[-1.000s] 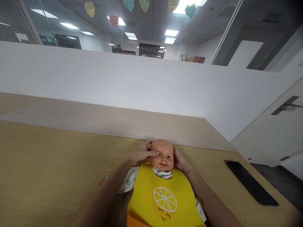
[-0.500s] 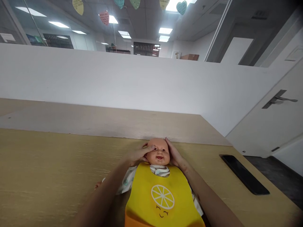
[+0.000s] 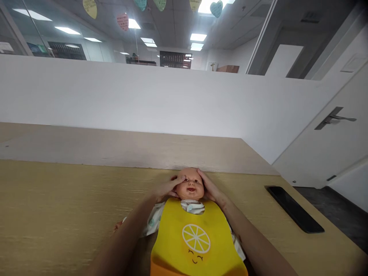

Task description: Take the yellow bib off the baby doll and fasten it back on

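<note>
A baby doll [image 3: 190, 191] lies on its back on the wooden table, its head toward the far side. It wears a white patterned outfit [image 3: 155, 220] and a yellow bib [image 3: 169, 234] printed with a white citrus slice and a smiling face. My left hand [image 3: 169, 188] cups the left side of the head, thumb resting near one eye. Against the other side of the head lies my right hand [image 3: 209, 186], its fingers reaching up along the temple. The fingers behind the head are hidden. An orange strip [image 3: 163, 269] shows at the bib's lower edge.
A black phone-like slab [image 3: 294, 209] lies on the table [image 3: 57, 207] at the right. Behind the table rises a white wall [image 3: 129, 99] with glass above it. A door with a metal handle [image 3: 333, 118] stands at the right.
The camera view has shifted slightly, so the scene sits a little further left. Both hands remain on the doll's head, with the right fingertips slightly closer over the forehead.
</note>
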`<state>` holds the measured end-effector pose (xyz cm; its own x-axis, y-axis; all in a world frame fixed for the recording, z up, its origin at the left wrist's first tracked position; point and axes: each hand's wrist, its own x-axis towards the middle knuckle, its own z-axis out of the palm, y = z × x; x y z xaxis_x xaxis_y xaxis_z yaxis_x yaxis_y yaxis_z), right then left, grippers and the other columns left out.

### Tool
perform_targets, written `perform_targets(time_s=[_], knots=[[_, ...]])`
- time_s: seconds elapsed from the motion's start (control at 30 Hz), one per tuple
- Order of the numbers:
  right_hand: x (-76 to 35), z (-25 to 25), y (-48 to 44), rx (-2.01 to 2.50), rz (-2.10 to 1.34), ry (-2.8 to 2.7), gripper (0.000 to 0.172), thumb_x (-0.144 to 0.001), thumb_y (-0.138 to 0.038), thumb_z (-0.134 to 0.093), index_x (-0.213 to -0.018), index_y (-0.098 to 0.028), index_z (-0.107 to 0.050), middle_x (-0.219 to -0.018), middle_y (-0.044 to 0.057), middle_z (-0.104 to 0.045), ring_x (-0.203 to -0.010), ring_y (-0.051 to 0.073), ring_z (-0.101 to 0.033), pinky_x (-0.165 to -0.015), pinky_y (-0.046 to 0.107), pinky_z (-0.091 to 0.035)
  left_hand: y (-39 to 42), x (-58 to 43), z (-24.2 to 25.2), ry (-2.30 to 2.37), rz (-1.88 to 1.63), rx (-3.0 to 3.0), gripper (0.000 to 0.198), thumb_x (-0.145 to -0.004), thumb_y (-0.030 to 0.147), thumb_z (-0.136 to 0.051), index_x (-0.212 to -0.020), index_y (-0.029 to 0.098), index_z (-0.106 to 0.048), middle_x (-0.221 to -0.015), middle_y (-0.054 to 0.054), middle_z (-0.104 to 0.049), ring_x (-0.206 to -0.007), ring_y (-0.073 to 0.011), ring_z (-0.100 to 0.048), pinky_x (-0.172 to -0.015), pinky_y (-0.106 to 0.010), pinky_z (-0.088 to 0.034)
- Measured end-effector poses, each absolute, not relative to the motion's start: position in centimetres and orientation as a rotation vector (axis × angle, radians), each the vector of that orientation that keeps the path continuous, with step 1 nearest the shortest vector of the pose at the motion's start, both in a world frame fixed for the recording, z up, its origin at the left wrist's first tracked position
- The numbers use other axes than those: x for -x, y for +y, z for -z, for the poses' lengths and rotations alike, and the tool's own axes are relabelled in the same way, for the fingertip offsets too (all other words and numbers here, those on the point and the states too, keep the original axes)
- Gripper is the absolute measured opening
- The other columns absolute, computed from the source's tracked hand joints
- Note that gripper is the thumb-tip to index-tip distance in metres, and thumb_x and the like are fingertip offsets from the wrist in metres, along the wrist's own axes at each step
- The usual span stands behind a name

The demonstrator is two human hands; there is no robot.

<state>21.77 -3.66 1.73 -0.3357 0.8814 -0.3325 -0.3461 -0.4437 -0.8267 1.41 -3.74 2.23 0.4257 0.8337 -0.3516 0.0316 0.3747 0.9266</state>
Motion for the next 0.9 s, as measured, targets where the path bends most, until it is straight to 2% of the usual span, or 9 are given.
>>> perform_targets(time_s=[0.2,0.4,0.53,0.63,0.9], knots=[[-22.2,0.1,-2.7,1.088,-1.557,-0.923,0.049,-0.084,-0.056,-0.065,-0.115,-0.018,-0.069,-0.125,0.007,-0.069,-0.131,0.024,-0.055,-0.114,0.041,-0.042,-3.8,-1.2,-2.2,1.028,-0.628,-1.078,0.064,-0.082,0.064,-0.068,-0.126,0.017,-0.065,-0.129,-0.014,-0.066,-0.104,-0.0237,-0.068,-0.075,-0.027,-0.06],[-22.0,0.2,-2.7,1.054,-1.605,-0.934,0.053,-0.081,-0.059,-0.067,-0.113,-0.017,-0.069,-0.123,0.008,-0.069,-0.127,0.026,-0.058,-0.114,0.041,-0.042,-3.8,-1.2,-2.2,1.015,-0.615,-1.083,0.068,-0.082,0.066,-0.066,-0.127,0.015,-0.063,-0.129,-0.015,-0.066,-0.104,-0.025,-0.069,-0.078,-0.03,-0.06],[-21.7,-0.5,-2.9,1.005,-1.623,-0.913,0.06,-0.071,-0.061,-0.075,-0.111,-0.017,-0.068,-0.118,0.008,-0.071,-0.121,0.027,-0.061,-0.113,0.041,-0.041,-3.9,-1.2,-2.3,1.025,-0.607,-1.077,0.069,-0.083,0.066,-0.065,-0.13,0.015,-0.062,-0.13,-0.014,-0.067,-0.105,-0.0254,-0.069,-0.078,-0.029,-0.061],[-21.8,-0.6,-2.9,1.002,-1.548,-0.923,0.064,-0.064,-0.062,-0.08,-0.11,-0.018,-0.069,-0.12,0.007,-0.07,-0.123,0.028,-0.059,-0.114,0.042,-0.039,-3.9,-1.2,-2.3,1.031,-0.611,-1.075,0.069,-0.083,0.066,-0.065,-0.129,0.014,-0.062,-0.13,-0.015,-0.067,-0.107,-0.0263,-0.069,-0.078,-0.029,-0.061],[-22.5,0.8,-2.4,0.966,-1.585,-0.972,0.054,-0.082,-0.059,-0.068,-0.12,-0.021,-0.066,-0.128,0.006,-0.066,-0.127,0.025,-0.057,-0.115,0.042,-0.038,-3.7,-1.3,-1.8,0.996,-0.606,-1.026,0.071,-0.085,0.067,-0.062,-0.133,0.015,-0.058,-0.135,-0.015,-0.065,-0.106,-0.0253,-0.071,-0.08,-0.029,-0.061]])
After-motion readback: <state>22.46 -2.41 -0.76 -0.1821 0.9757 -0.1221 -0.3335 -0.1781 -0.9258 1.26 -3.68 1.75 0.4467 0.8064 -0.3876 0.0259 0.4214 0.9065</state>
